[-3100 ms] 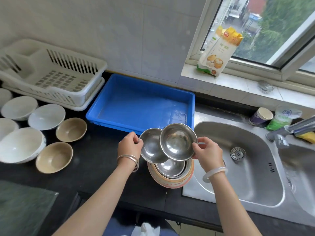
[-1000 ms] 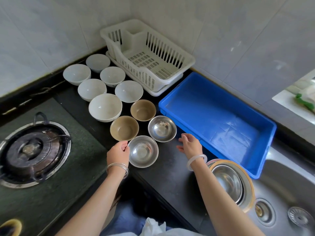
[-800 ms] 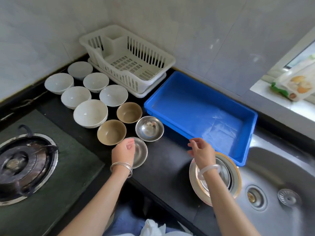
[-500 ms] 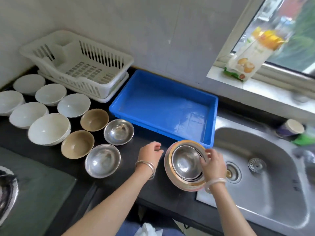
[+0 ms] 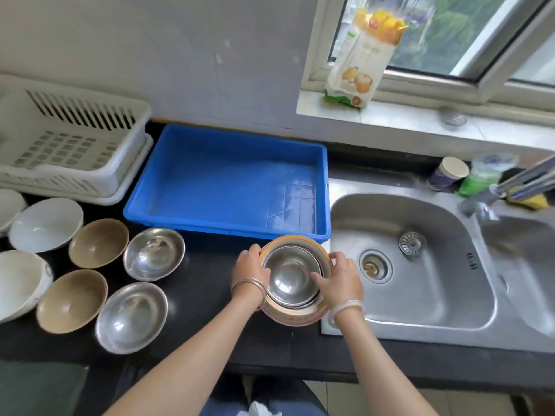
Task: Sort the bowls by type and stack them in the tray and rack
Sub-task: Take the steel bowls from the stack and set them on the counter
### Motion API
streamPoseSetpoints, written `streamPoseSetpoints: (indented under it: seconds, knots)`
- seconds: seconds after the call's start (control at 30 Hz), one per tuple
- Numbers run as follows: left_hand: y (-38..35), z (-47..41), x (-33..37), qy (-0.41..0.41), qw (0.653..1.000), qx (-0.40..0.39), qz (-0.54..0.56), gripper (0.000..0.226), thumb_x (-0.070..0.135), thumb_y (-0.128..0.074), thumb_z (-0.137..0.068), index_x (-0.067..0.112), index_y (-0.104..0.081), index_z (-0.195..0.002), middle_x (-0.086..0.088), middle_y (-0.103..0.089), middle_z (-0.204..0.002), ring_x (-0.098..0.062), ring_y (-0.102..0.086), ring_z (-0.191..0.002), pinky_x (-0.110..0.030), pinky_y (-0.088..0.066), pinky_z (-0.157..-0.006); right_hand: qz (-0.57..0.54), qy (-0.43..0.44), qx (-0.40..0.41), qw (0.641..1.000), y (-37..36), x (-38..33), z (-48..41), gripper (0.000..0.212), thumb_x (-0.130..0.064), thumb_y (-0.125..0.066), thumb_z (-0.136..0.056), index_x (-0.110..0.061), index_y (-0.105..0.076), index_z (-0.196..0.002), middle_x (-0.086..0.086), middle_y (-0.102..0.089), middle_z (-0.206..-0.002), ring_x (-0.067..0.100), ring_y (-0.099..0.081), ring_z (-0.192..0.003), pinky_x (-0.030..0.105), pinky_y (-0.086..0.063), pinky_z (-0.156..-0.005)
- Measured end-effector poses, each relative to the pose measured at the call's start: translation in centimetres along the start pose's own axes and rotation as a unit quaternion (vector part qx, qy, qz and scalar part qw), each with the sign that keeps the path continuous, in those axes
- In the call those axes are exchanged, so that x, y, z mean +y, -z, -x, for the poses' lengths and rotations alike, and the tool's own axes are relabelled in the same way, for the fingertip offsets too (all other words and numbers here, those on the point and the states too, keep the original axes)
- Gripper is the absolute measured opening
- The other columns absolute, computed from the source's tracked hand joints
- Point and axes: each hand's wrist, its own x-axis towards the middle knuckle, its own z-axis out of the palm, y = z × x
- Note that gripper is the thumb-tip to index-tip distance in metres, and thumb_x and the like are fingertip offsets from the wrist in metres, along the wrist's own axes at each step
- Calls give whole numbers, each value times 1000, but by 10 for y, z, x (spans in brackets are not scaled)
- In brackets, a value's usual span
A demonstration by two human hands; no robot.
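Note:
A stack of steel bowls sits nested inside a large orange-rimmed bowl at the sink's left edge. My left hand grips the stack's left rim; my right hand reaches over its right rim with fingers inside the top steel bowl. Two steel bowls lie on the black counter to the left, beside two tan bowls and several white bowls. The blue tray and the white rack hold nothing.
A steel sink with its faucet lies to the right. A paper cup and a green bottle stand behind it. A food packet leans on the window sill. A stove edge shows at bottom left.
Both hands left the two steel bowls set on the counter and moved right to the stack. My view swung from the stove side back over the sink.

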Motion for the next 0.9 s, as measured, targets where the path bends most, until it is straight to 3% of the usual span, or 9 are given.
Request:
streamPoseSetpoints:
  seconds: [0.23, 0.37, 0.53, 0.67, 0.8, 0.9]
  knots:
    - [-1, -6, 0, 3, 1000, -1, 7, 21, 20, -69, -79, 18, -48, -84, -4, -59, -93, -20, -55, -76, -29, -44, -60, 30, 9, 31, 999, -5, -9, 2, 52, -28, -74, -74, -17, -45, -116, 8, -46, -111, 30, -55, -96, 37, -49, -75]
    - [-2, -7, -1, 1, 1000, -1, 15, 23, 21, -69, -79, 18, -46, -81, -2, -58, -91, -20, -55, -75, -30, -43, -60, 76, 29, 53, 995, -5, -9, 5, 31, -29, -70, -75, -12, -53, -95, 7, -45, -102, 28, -49, -94, 30, -41, -64]
    - [-2, -6, -3, -3, 1000, -3, 30, 22, 26, -68, -80, 19, -47, -81, 0, -55, -86, -16, -54, -71, -25, -41, -56, 84, 28, 49, 995, -5, -11, 3, 16, -24, -63, -81, -10, -58, -86, 7, -49, -102, 25, -49, -97, 28, -40, -67]
    - [-2, -7, -7, -8, 998, -3, 63, 20, 31, -62, -84, 16, -50, -80, 0, -53, -83, -13, -49, -66, -23, -37, -56, 28, -4, 50, 998, 0, -14, 0, 7, -18, -59, -82, -12, -56, -81, 7, -52, -95, 28, -53, -87, 28, -39, -68]
    - [-3, -6, -11, -20, 997, -1, 75, 13, 27, -58, -87, 19, -51, -81, 3, -52, -85, -9, -48, -66, -20, -34, -54, -25, -28, 54, 998, 11, -12, -1, 16, -19, -58, -82, -18, -48, -70, -1, -54, -67, 26, -51, -66, 28, -34, -60]
    - [-4, -7, -8, -22, 998, -8, 63, 7, 19, -58, -86, 20, -52, -89, 3, -50, -89, -12, -53, -71, -23, -42, -60, -56, -27, 77, 995, 22, -10, 1, 13, -19, -59, -83, -16, -53, -72, -1, -58, -68, 25, -51, -67, 28, -33, -62]
